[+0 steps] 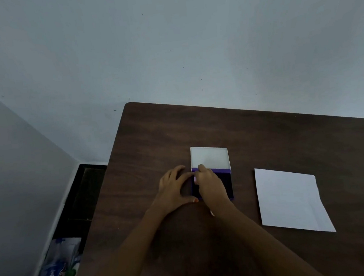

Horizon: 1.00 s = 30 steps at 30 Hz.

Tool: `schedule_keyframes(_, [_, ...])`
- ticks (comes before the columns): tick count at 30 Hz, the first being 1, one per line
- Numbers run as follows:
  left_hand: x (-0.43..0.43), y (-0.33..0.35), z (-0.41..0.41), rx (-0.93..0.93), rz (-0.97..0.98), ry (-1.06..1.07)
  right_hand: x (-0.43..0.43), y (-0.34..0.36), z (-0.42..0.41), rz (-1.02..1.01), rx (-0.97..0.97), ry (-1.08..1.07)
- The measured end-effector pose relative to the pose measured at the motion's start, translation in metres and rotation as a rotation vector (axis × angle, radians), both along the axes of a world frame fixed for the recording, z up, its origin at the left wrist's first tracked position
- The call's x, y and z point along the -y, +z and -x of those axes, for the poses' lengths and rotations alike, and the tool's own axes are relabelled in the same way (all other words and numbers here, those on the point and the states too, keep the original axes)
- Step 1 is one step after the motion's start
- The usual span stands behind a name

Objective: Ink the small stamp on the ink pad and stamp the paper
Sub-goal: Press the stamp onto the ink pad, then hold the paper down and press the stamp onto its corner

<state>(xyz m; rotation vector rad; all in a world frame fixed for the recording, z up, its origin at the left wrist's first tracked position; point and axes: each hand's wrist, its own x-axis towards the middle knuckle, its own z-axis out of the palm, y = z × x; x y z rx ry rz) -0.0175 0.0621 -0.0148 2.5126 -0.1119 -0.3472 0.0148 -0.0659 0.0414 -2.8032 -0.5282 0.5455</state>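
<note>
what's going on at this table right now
A person is working at an open ink pad on a dark wooden table, its white lid flipped up behind it. The right hand is bunched over the pad, seemingly pressing something small into it; the stamp itself is hidden. The left hand steadies the pad's left edge. The white paper to the right looks unstamped.

A plain room, most likely in a home: bare pale blue-grey walls point(167, 39) meet in a corner at the left of the frame, a dark wood-grain worktop point(265, 134) is pushed against them, and a printed plastic bag point(58, 272) lies on the dark floor point(83, 203) at lower left.
</note>
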Motion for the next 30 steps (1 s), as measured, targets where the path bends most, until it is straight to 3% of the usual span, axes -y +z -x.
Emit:
schedule_keyframes(13, [-0.001,0.001,-0.004,-0.027,0.044,0.015,0.005,-0.019,0.008,-0.047,0.12,0.05])
schedule_keyframes(19, [0.006,0.012,-0.003,-0.062,0.006,0.023,0.01,-0.015,0.0,-0.122,0.067,0.028])
schedule_keyframes(21, [0.008,0.016,-0.003,-0.088,-0.017,0.027,0.02,-0.007,-0.004,-0.338,-0.022,-0.149])
schedule_keyframes(24, [0.012,0.025,-0.003,-0.098,-0.033,0.05,0.048,0.004,-0.004,-0.802,-0.116,-0.638])
schedule_keyframes(30, [0.05,0.045,-0.005,0.103,0.053,0.198,0.112,0.025,0.009,-1.649,-0.732,-1.233])
